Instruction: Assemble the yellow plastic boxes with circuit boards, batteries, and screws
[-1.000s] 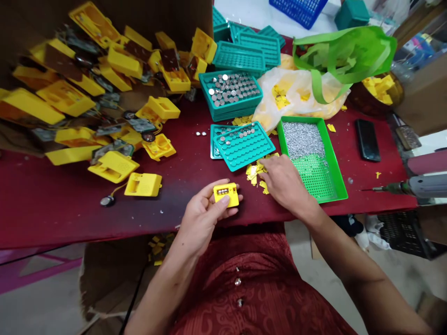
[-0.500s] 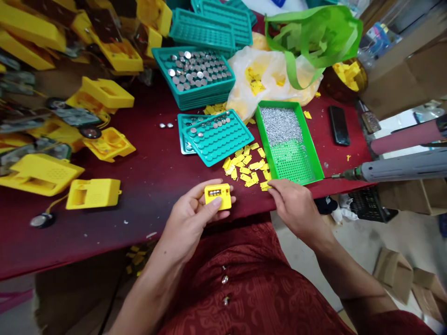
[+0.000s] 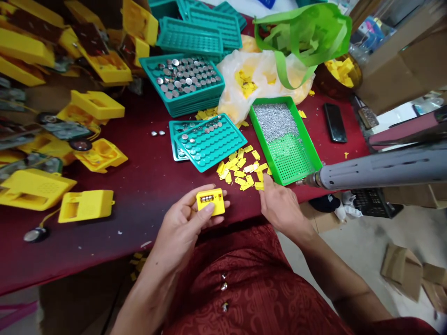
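Note:
In my left hand (image 3: pixel 185 216) is a small yellow plastic case (image 3: pixel 218 207), held between thumb and fingers. Its open slot shows several silver button cells (image 3: pixel 206 199) in a row. My right hand (image 3: pixel 281 204) is at the near edge of a scatter of small yellow battery covers (image 3: pixel 240 164). The fingertips are pinched at the end of one yellow cover (image 3: pixel 259 185), partly hiding it. Just beyond that hand is a green tray (image 3: pixel 316 160) with many small silver screws (image 3: pixel 274 118) at its far end.
Teal trays (image 3: pixel 228 139) with button cells lie beyond the covers; a stack (image 3: pixel 195 104) stands behind. Larger yellow housings (image 3: pixel 85 204) fill the left. A grey electric screwdriver (image 3: pixel 370 165) juts in from the right near the green tray. A phone (image 3: pixel 334 122) lies at right.
The screwdriver has swung left and looks larger, its tip now by the green tray. My right hand has shifted slightly left along the covers. My left hand keeps hold of the case.

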{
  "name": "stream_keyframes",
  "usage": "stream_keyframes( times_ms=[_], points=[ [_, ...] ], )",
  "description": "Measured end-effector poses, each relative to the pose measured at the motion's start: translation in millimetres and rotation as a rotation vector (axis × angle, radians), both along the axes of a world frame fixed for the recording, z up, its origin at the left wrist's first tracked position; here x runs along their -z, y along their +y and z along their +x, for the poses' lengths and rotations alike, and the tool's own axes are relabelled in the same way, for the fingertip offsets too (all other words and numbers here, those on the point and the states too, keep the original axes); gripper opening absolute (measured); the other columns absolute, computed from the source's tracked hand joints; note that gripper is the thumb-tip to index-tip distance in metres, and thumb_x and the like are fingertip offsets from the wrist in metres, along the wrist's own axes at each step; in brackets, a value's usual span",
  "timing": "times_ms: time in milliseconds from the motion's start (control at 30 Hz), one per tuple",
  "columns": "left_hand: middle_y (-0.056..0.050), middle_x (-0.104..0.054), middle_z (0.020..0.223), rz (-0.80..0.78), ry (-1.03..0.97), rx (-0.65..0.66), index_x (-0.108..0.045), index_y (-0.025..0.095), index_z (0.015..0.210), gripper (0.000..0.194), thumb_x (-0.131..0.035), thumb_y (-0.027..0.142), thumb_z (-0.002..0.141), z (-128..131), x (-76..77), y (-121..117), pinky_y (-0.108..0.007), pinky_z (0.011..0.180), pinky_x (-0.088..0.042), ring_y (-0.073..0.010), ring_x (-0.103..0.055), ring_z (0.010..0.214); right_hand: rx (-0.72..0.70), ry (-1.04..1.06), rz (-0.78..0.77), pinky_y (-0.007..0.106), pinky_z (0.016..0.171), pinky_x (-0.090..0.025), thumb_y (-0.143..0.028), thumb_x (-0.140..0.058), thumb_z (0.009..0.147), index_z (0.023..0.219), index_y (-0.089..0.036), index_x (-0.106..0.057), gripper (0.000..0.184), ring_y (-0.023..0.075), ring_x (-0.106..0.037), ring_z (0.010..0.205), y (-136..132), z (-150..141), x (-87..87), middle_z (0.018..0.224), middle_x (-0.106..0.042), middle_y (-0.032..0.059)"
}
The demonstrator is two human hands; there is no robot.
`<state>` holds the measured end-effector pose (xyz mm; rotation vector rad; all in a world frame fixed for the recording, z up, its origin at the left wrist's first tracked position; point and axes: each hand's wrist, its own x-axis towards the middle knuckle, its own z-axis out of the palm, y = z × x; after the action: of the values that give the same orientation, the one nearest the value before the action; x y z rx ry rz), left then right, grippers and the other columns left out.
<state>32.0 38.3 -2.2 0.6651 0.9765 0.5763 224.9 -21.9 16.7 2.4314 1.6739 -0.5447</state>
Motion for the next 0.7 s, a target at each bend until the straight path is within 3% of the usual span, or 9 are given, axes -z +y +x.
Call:
stream_keyframes(
  times_ms=[133, 300, 400, 467, 567, 700],
  points=[
    [-0.010, -0.073, 0.114, 0.001, 0.007, -0.004, -0.065, 0.018, 0.115, 0.044, -0.081, 0.027, 0.075, 1, -2.0, 0, -0.024, 0.068, -0.062, -0.0224, -0.073, 0.096, 0.013, 0.069, 0.103, 0.037, 0.070, -0.050, -0.025, -0.036, 0.097, 0.138, -0.005, -0.043, 0.046, 0.0285, -0.070, 0.083, 5, -1, 1.8, 0.097, -0.072, 0.0215],
    [-0.010, -0.073, 0.113, 0.002, 0.000, -0.011, -0.066, 0.018, 0.114, 0.042, -0.081, 0.026, 0.076, 1, -3.0, 2, -0.023, 0.067, -0.062, -0.0226, -0.073, 0.096, 0.113, 0.015, 0.021, 0.040, 0.066, -0.051, -0.026, -0.042, 0.094, 0.144, 0.001, -0.036, 0.057, 0.0297, -0.069, 0.074, 1, 4, 4.1, 0.085, -0.071, 0.0233],
    [-0.010, -0.073, 0.113, 0.003, -0.015, -0.009, -0.065, 0.018, 0.116, 0.043, -0.080, 0.026, 0.077, 1, -3.1, 2, -0.023, 0.068, -0.062, -0.0218, -0.073, 0.096, 0.119, 0.176, 0.033, 0.042, 0.071, -0.051, -0.026, -0.043, 0.094, 0.148, 0.002, -0.030, 0.062, 0.0305, -0.069, 0.081, 4, 0, 4.7, 0.093, -0.072, 0.0241],
    [-0.010, -0.073, 0.113, 0.000, -0.022, -0.006, -0.064, 0.018, 0.117, 0.044, -0.080, 0.026, 0.077, 0, -3.6, 2, -0.023, 0.068, -0.062, -0.0212, -0.073, 0.095, 0.090, 0.355, 0.073, 0.041, 0.073, -0.051, -0.025, -0.044, 0.094, 0.149, -0.002, -0.032, 0.061, 0.0265, -0.068, 0.077, 7, -2, 5.1, 0.087, -0.073, 0.0171],
    [-0.010, -0.073, 0.114, 0.001, -0.016, -0.014, -0.064, 0.018, 0.117, 0.044, -0.080, 0.025, 0.077, -2, -4.7, 2, -0.023, 0.067, -0.062, -0.0209, -0.073, 0.094, 0.119, 0.494, 0.253, 0.035, 0.070, -0.052, -0.025, -0.046, 0.094, 0.147, -0.007, -0.039, 0.057, 0.0196, -0.064, 0.066, 8, 1, 7.5, 0.073, -0.070, 0.0064],
    [-0.010, -0.074, 0.113, -0.006, -0.004, -0.043, -0.065, 0.017, 0.114, 0.044, -0.081, 0.025, 0.074, -4, -5.3, 2, -0.023, 0.066, -0.061, -0.0216, -0.073, 0.094, 0.108, 0.338, 0.568, 0.035, 0.083, -0.052, -0.023, -0.048, 0.094, 0.115, -0.011, -0.067, 0.030, 0.0188, -0.066, 0.086, -3, 12, 14.0, 0.093, -0.072, 0.0102]
  ],
)
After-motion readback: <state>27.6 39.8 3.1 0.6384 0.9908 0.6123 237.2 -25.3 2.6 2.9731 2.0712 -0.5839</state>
